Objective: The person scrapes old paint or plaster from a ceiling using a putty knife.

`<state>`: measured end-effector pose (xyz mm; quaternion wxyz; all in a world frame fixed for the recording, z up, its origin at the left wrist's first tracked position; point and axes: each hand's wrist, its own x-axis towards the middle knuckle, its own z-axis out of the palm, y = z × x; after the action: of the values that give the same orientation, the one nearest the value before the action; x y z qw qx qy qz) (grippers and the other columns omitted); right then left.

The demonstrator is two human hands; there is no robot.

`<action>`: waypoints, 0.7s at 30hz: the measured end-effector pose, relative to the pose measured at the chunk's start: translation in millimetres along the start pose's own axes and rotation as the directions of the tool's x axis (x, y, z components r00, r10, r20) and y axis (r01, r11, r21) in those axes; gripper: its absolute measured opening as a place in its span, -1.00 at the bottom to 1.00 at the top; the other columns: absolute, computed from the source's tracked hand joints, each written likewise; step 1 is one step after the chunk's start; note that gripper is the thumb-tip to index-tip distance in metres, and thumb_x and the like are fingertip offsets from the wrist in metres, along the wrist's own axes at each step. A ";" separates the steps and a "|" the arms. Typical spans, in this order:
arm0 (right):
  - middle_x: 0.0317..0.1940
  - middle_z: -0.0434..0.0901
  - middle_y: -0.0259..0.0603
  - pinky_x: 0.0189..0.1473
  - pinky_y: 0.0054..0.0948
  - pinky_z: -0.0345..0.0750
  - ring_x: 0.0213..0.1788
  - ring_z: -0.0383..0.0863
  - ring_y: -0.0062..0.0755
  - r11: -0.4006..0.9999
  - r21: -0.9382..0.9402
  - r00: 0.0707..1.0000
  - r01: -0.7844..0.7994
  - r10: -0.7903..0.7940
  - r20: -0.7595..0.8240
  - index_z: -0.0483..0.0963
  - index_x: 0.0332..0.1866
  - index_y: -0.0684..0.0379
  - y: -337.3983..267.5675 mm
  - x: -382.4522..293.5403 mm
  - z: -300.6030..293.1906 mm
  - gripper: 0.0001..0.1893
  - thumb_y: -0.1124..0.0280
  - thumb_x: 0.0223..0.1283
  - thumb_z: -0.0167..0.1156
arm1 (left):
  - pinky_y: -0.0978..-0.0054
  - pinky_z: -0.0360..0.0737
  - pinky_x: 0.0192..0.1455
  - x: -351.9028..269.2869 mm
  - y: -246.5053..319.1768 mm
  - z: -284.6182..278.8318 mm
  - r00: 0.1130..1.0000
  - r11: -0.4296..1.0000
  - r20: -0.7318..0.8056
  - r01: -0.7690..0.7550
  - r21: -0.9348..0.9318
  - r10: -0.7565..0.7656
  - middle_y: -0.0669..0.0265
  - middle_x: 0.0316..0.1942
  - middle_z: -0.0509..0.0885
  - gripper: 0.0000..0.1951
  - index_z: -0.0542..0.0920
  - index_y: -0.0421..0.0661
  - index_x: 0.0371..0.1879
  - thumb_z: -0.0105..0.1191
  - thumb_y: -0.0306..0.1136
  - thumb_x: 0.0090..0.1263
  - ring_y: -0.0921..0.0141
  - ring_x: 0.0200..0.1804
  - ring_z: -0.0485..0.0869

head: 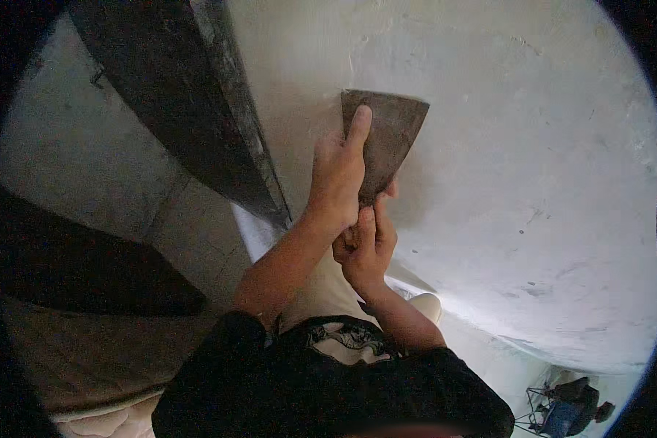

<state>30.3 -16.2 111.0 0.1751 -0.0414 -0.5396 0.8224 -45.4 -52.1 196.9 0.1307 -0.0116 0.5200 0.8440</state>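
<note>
A wide, flat scraper blade (388, 137), dull brown-grey and flared towards its far edge, lies against or just over a pale plastered wall (498, 164). My right hand (369, 241) grips the scraper near the narrow end of the blade; its handle is mostly hidden by the fingers. Along the blade's left side rests my left hand (342, 169), its thumb stretched over the metal face and its other fingers out of sight behind. The blade's far edge meets the wall surface, though whether it presses there cannot be told.
A dark panel with a worn edge (241, 109) runs down at left, close to my left forearm. Farther left is another dark shape (98, 263). At lower right stands a thin-framed item with dark and blue cloth (566, 410). The wall bears marks and small spots.
</note>
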 end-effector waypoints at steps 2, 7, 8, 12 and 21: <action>-0.74 0.22 -0.47 -0.78 -0.68 0.08 -0.79 0.14 -0.73 1.000 -0.006 0.998 -0.003 0.003 0.063 0.20 0.09 0.22 -2.3 -1.9 -0.9 -0.64 0.20 0.34 -0.23 | 0.55 0.34 -0.74 -1.7 2.6 -1.3 0.995 0.999 0.095 -0.004 -0.041 0.008 0.32 -0.73 0.46 -0.52 0.46 -0.12 -0.53 -0.15 0.13 0.29 0.45 -0.76 0.42; -0.76 0.20 -0.48 -0.78 -0.68 0.07 -0.80 0.12 -0.74 0.999 -0.006 0.999 0.044 -0.044 0.000 0.22 0.08 0.24 -2.9 1.5 5.1 -0.63 0.20 0.34 -0.21 | 0.55 0.33 -0.74 -1.4 7.0 0.0 0.998 1.000 0.063 -0.010 0.025 0.008 0.32 -0.73 0.46 -0.51 0.45 -0.11 -0.54 -0.19 0.13 0.30 0.46 -0.78 0.40; -0.76 0.20 -0.49 -0.78 -0.68 0.07 -0.80 0.12 -0.75 0.997 -0.038 0.997 0.065 -0.063 0.049 0.22 0.09 0.24 -7.7 5.2 7.9 -0.63 0.20 0.34 -0.20 | 0.55 0.33 -0.73 -0.5 13.5 -0.8 0.994 0.999 0.104 -0.028 0.039 0.024 0.32 -0.72 0.47 -0.51 0.45 -0.11 -0.54 -0.20 0.13 0.30 0.47 -0.78 0.39; -0.75 0.21 -0.49 -0.78 -0.69 0.06 -0.79 0.13 -0.76 0.999 -0.030 0.999 0.032 -0.032 -0.017 0.25 0.04 0.23 1.0 -7.9 10.4 -0.66 0.21 0.33 -0.20 | 0.55 0.33 -0.73 -4.8 1.8 -6.8 0.995 0.999 0.095 -0.012 0.032 0.009 0.32 -0.70 0.48 -0.51 0.45 -0.10 -0.54 -0.18 0.13 0.29 0.47 -0.75 0.41; -0.74 0.19 -0.50 -0.76 -0.68 0.08 -0.78 0.13 -0.76 0.994 -0.061 0.995 0.092 -0.094 -0.033 0.24 0.07 0.22 11.1 -5.4 1.4 -0.67 0.24 0.34 -0.22 | 0.50 0.36 -0.80 -3.4 -1.4 -0.8 0.996 0.997 0.055 -0.073 -0.024 0.074 0.29 -0.71 0.48 -0.58 0.44 -0.17 -0.51 -0.10 0.00 0.31 0.42 -0.78 0.45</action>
<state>32.3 -23.2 100.9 0.2217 -0.0363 -0.5618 0.7962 -41.8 -52.9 195.9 0.1138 0.0295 0.5069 0.8539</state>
